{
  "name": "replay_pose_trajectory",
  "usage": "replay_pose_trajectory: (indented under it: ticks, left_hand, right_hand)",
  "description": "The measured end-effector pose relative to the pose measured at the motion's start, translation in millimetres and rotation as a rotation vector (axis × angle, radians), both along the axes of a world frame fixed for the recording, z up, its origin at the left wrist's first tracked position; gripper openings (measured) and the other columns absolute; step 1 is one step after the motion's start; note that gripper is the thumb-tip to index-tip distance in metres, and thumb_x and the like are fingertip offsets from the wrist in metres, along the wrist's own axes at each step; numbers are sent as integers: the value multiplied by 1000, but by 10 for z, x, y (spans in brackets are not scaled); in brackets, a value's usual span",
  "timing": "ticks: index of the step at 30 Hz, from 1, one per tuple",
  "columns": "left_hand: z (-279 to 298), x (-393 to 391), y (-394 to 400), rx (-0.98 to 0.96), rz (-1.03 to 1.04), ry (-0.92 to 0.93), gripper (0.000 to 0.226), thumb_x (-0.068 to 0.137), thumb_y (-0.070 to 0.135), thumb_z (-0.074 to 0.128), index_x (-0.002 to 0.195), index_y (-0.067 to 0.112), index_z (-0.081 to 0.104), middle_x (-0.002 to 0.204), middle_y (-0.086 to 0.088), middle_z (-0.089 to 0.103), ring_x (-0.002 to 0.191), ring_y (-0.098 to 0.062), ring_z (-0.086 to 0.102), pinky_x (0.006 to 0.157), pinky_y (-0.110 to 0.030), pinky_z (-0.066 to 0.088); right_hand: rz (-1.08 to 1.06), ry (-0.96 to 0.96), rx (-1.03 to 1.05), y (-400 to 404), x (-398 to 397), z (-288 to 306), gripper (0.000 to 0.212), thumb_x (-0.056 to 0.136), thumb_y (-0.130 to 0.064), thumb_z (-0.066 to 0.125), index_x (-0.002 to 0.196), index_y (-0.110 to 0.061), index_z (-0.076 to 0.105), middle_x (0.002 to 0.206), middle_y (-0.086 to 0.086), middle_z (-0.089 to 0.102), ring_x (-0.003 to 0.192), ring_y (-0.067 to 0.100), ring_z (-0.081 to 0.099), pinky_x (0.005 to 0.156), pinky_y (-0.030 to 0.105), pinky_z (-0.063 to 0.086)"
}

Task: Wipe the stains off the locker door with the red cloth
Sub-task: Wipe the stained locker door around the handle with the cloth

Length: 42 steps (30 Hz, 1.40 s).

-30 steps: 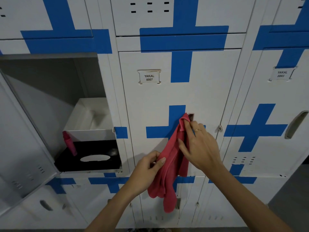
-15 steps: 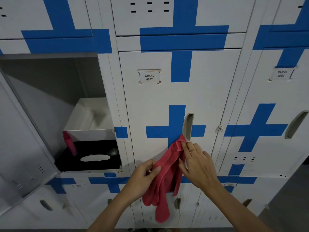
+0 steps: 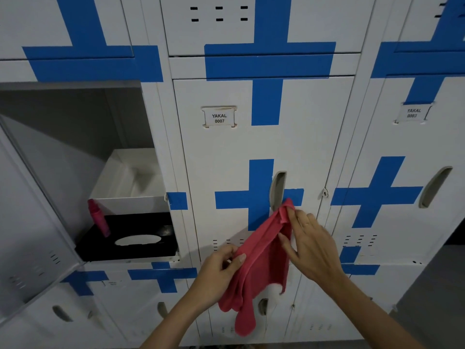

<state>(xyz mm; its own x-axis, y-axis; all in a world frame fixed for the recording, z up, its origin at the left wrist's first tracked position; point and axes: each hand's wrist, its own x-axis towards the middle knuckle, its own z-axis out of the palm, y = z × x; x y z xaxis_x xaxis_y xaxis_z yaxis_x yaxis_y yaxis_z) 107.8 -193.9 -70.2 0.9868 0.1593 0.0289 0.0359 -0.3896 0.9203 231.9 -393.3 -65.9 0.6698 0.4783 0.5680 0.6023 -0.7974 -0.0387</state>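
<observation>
Nearest the camera, 2 bare forearms reach up from the bottom edge. The left hand [image 3: 218, 269] has its fingers curled and pinches the lower left edge of the crumpled red cloth [image 3: 259, 268] between thumb and fingers. The right hand [image 3: 310, 244], a thin ring on 1 finger, has its fingers nearly straight and spread, its fingertips [image 3: 292, 213] pressing the cloth's top corner against the white metal locker door with the blue tape cross [image 3: 251, 142]. The cloth hangs in loose folds between the hands, its tail dangling over the lockers below.

The cloth's top corner sits just below the door's recessed grey handle slot [image 3: 278, 190], over the right arm of the cross. Higher on the door is a small white label reading YAKAL 0007 [image 3: 219, 118].

To the left, an open locker compartment [image 3: 63, 137] holds a black tissue box with an oval opening [image 3: 130, 241], a pink bottle [image 3: 98, 217] leaning at its left end, and a white open-topped box [image 3: 130, 182] behind.
</observation>
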Motion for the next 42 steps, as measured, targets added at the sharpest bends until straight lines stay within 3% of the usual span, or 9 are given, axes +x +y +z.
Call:
replay_pose_trajectory:
  ticks: [4, 7, 27, 33, 35, 39, 42]
  left_hand:
    - [244, 53, -102, -124, -21, -119, 20, 94, 37, 51, 105, 26, 64, 104, 5, 70, 101, -9, 66, 92, -29, 53]
    - [392, 111, -128, -107, -16, -160, 20, 95, 36, 50, 110, 28, 62, 107, 9, 68, 103, -6, 64, 92, -24, 52]
    - [-65, 8, 17, 3, 2, -7, 14, 93, 37, 55, 100, 33, 67, 100, 8, 69, 100, -8, 64, 95, -35, 52]
    - [-47, -6, 20, 2, 23, -11, 15, 94, 34, 54, 101, 31, 67, 100, 9, 69, 99, -6, 64, 94, -31, 52]
    - [-24, -10, 24, -16, 45, -20, 14, 94, 31, 54, 101, 29, 67, 98, 8, 69, 98, -7, 65, 93, -30, 52]
    - [95, -3, 44, -53, 50, -65, 16, 95, 32, 53, 106, 31, 65, 101, 9, 69, 100, -7, 64, 91, -25, 52]
    - [223, 64, -3, -93, 29, -131, 17, 94, 35, 53, 108, 32, 63, 104, 10, 69, 102, -6, 64, 90, -24, 52]
  right_hand:
    - [8, -188, 45, 136, 70, 615, 58, 95, -45, 41, 137, -5, 45, 115, 7, 54, 87, 20, 48, 65, 31, 43]
    - [-18, -176, 53, 193, 148, 795, 58, 95, -44, 37, 137, -6, 43, 115, 7, 53, 89, 21, 48, 64, 33, 44]
    - [7, 8, 5, 81, 94, -87, 57, 91, -41, 39, 135, -7, 48, 107, 4, 59, 85, 17, 53, 65, 29, 51]
    - [-8, 63, -35, 52, 80, -180, 58, 97, -47, 26, 134, -9, 49, 102, 1, 60, 82, 14, 51, 65, 26, 48]
    - [4, 51, -42, 19, 50, -164, 63, 98, -52, 19, 135, -9, 46, 101, 2, 60, 81, 14, 51, 65, 24, 46]
    - [10, -66, 120, 51, -7, 198, 64, 94, -53, 37, 136, -4, 45, 99, 5, 56, 79, 14, 47, 66, 25, 44]
    - [-9, -134, 180, 181, 42, 566, 63, 96, -51, 35, 136, -3, 46, 105, 6, 55, 86, 19, 45, 72, 31, 43]
